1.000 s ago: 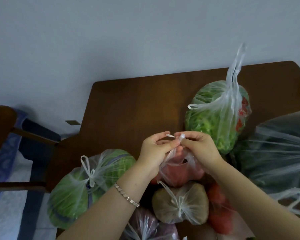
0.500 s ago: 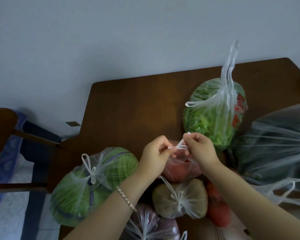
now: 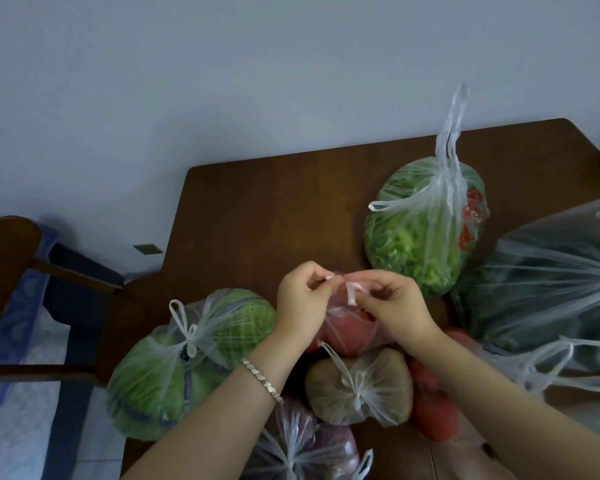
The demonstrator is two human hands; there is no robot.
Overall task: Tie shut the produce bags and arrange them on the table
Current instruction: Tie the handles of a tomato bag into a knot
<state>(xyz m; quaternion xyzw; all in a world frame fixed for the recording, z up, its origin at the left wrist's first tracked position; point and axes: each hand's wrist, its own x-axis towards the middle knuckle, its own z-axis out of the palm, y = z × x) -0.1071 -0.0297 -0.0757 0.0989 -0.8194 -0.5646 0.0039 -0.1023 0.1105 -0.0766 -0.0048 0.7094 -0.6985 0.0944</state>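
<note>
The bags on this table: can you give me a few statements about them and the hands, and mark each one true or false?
1. The left hand and the right hand both pinch the handles of the red produce bag. True.
2. The leafy greens bag at the far side is knotted shut. False: its handles stick up loose, untied.
3. The green bag on the left is tied with a bow. True.
4. A bracelet sits on the right wrist. False: it is on the left wrist.
</note>
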